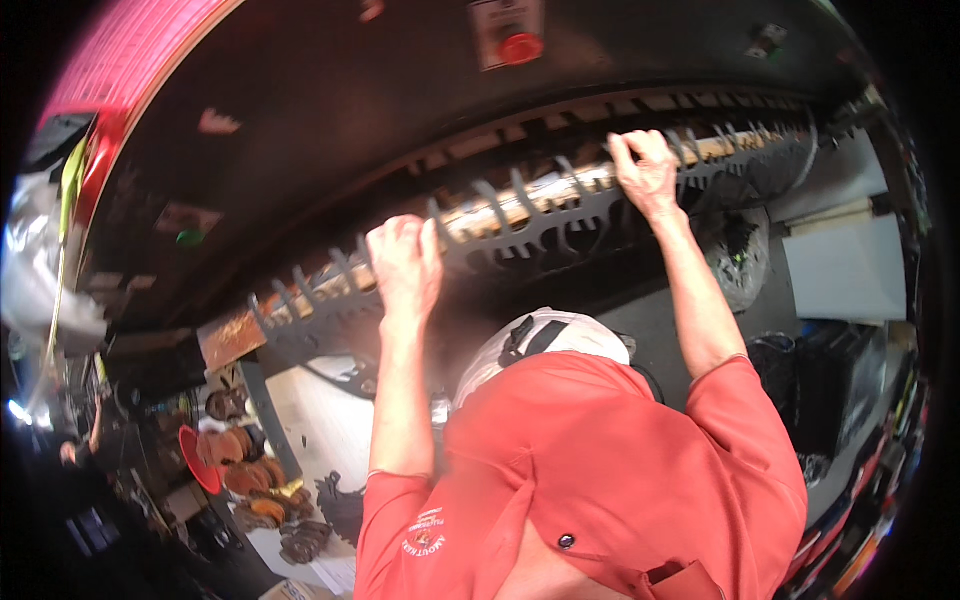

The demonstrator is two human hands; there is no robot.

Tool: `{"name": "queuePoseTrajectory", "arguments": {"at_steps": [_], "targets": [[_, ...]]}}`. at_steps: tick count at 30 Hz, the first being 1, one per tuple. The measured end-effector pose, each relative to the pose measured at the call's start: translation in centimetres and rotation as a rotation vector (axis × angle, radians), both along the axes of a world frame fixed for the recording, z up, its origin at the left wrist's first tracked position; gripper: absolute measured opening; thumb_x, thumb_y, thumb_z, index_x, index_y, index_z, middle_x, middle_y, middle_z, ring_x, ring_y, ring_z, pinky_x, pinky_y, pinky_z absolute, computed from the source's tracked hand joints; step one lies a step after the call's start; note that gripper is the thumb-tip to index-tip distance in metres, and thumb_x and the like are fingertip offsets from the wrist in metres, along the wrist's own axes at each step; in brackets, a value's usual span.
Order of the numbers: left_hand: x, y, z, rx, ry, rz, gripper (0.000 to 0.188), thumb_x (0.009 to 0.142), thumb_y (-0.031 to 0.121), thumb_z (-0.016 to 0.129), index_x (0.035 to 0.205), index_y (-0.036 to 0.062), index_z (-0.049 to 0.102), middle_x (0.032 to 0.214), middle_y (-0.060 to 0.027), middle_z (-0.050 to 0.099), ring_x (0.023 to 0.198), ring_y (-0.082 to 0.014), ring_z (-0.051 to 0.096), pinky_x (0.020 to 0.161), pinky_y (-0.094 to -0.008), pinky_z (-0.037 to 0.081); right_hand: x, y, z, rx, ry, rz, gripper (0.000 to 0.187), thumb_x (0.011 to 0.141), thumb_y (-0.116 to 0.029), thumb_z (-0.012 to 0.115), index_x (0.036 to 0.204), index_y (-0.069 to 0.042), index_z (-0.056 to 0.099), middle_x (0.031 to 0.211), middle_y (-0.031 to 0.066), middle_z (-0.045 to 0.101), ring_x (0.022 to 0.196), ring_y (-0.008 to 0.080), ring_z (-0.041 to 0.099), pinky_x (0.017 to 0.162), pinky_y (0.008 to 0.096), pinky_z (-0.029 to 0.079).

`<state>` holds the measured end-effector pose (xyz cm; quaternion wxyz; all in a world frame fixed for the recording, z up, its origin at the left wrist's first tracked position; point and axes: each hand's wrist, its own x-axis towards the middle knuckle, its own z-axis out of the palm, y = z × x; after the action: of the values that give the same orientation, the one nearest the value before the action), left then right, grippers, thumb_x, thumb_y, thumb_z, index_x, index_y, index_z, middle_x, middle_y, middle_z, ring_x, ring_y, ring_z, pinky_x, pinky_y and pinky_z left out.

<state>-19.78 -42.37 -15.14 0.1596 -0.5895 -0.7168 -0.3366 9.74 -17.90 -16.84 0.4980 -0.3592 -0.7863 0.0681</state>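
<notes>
A long dark grey panel (565, 228) with upright prongs along its top edge and slots below runs across the view, rising toward the right. My left hand (405, 262) is closed over its upper edge left of the middle, fingers curled around the prongs. Farther right, my right hand (648, 172) grips the same edge with the fingers folded over. Both arms are raised and reach away from my body. Behind the prongs lies a pale wooden strip (490, 214), partly covered by the panel. My fingertips are hidden, and whether the panel rests on anything is unclear.
A dark board (330, 110) with small tags rises beyond the panel. On the left, a white table (325, 410) carries brown rounded pieces (255, 475) beside a red bowl (198, 460). At right are a clear plastic bag (742, 265), white panels (850, 265) and a black case (840, 385).
</notes>
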Motion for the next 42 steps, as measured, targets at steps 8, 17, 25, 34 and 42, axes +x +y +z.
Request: {"name": "queuePoseTrajectory", "arguments": {"at_steps": [8,17,25,34,42], "targets": [[0.5,-0.2,1.1,-0.057,-0.105,-0.079,0.008,0.093,0.002,0.070,0.100,-0.0013,0.069,0.102,-0.0146,0.068,0.096,-0.0348,0.059,0.093,-0.0448,0.047,1.5,0.8,0.0,-0.402,0.140,-0.084,0.026,0.100,-0.028,0.079,0.091,-0.003,0.078,0.076,0.0048,0.069,0.073,0.0174,0.063,0.069,0.0339,0.050],[0.2,-1.8,3.0,-0.286,-0.379,-0.214,0.010,0.093,-0.001,0.069,0.102,-0.0009,0.068,0.108,-0.0136,0.065,0.098,-0.0353,0.057,0.091,-0.0439,0.050,-10.0,-1.6,5.4,-0.381,0.205,0.161,0.018,0.101,-0.018,0.077,0.111,-0.002,0.076,0.093,0.0023,0.073,0.085,0.0108,0.067,0.076,0.0267,0.055],[-11.5,2.5,8.7,-0.096,-0.559,-0.018,0.025,0.103,-0.001,0.056,0.123,-0.0050,0.070,0.122,-0.0217,0.074,0.116,-0.0330,0.072,0.099,-0.0403,0.058,-30.0,-2.3,8.1,-0.387,-0.244,0.724,0.065,0.090,-0.036,0.084,0.144,-0.008,0.062,0.155,0.0229,0.050,0.139,0.0404,0.058,0.114,0.0466,0.050],[-14.4,6.7,3.3,-0.093,-0.282,0.150,0.042,0.100,-0.001,0.059,0.141,0.0015,0.065,0.141,-0.0201,0.069,0.141,-0.0398,0.058,0.120,-0.0555,0.041,-33.9,-4.1,5.5,-0.430,-0.124,0.760,0.055,0.082,-0.020,0.082,0.132,-0.002,0.069,0.152,0.0259,0.053,0.141,0.0450,0.052,0.117,0.0519,0.047],[-14.7,7.0,3.8,-0.086,-0.220,0.142,0.031,0.098,0.002,0.066,0.129,0.0049,0.073,0.133,-0.0167,0.074,0.141,-0.0377,0.059,0.120,-0.0540,0.042,-30.8,2.9,12.7,-1.575,0.570,0.876,0.051,0.094,-0.011,0.076,0.141,0.004,0.064,0.121,0.0107,0.075,0.103,0.0125,0.073,0.094,0.0276,0.061]]}}
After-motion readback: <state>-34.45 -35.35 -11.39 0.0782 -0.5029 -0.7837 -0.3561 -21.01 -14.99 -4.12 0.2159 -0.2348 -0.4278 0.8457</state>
